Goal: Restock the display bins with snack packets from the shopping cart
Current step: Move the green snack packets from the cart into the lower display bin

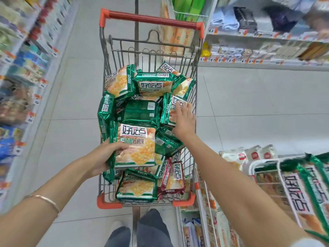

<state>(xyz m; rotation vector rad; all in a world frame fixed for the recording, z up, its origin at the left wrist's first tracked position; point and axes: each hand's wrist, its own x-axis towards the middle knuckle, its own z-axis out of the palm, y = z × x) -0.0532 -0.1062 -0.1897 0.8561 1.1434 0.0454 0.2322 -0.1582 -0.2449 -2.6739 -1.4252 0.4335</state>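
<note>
A wire shopping cart (193, 97) with red corners stands in the aisle before me, full of several green snack packets. My left hand (102, 157) grips one green packet (137, 147) by its left edge, face up, above the near part of the cart. My right hand (184, 120) reaches in with straight spread fingers over a packet (171, 107) leaning on the cart's right wall. A dark red packet (171, 179) lies at the near right corner. The wire display bin (263, 164) at the right holds green packets (302, 191).
Stocked shelves line the left side (26, 68) and the right side (267, 49) of the tiled aisle. A lower wire rack (204, 211) with goods stands just right of the cart. My legs (142, 230) are behind the cart's near end.
</note>
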